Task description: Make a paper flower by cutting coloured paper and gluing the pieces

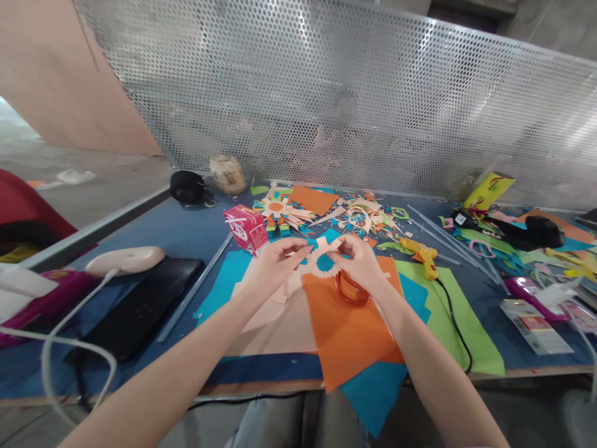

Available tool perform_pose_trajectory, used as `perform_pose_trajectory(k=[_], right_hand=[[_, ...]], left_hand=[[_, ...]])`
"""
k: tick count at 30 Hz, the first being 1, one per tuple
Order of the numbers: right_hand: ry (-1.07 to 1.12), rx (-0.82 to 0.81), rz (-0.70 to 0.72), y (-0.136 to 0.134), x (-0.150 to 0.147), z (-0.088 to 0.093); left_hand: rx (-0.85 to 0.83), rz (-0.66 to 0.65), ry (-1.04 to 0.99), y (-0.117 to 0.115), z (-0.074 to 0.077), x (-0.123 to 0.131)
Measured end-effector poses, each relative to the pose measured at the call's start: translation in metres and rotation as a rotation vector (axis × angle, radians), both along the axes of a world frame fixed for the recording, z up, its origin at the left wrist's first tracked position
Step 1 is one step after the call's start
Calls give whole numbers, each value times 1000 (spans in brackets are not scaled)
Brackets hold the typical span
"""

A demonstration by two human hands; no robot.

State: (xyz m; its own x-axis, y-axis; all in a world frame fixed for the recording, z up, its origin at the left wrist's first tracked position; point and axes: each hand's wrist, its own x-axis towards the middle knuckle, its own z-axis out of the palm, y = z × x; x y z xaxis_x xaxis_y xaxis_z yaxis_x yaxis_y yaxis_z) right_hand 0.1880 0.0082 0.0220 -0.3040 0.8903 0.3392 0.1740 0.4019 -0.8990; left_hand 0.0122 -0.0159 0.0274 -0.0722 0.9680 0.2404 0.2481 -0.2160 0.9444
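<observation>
My left hand and my right hand are raised over the table, both pinching a pale peach paper cut-out with a toothed, ring-like edge. The piece hangs between my fingertips, above sheets of orange paper and peach paper. Red-handled scissors lie on the orange sheet just below my right hand. A blue sheet pokes out under the orange one at the table's front edge.
A yellow glue gun with a black cord lies on green paper to the right. A pink box, paper flowers and scraps sit behind my hands. A black case lies at left; a perforated metal screen stands behind.
</observation>
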Motion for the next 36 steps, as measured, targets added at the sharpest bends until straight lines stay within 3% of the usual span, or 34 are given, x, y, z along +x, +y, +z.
perform_pose_trajectory(k=[20, 36], right_hand=[[-41, 13, -43, -1, 2, 3], [-9, 14, -8, 0, 1, -1]], left_hand=[[19, -4, -2, 0, 2, 0], [87, -22, 10, 2, -6, -1]])
